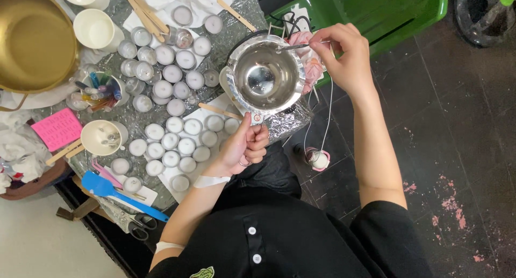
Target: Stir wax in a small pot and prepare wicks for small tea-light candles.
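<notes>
Steel pot (263,76) held by both hands.

One steel bowl (264,74), one brass pot (35,39), one blue spatula (110,192), one pair of scissors (137,224), three cream cups (97,30), one pink card (57,128).

The floor (462,122) is dark tile with pale grout lines, worn, and marked with pinkish flecks low on the right. A table (279,125) wrapped in crinkled foil fills the upper left; its dark edge runs diagonally down toward the bottom. Beyond it at the top stands a green plastic chair (387,9), seen from above. In the top right corner sits a dark round object (481,15), perhaps a fan base, though too little shows to tell. At lower left the ground turns pale and smooth (37,240). Light is even and soft, with faint shadows.
</notes>
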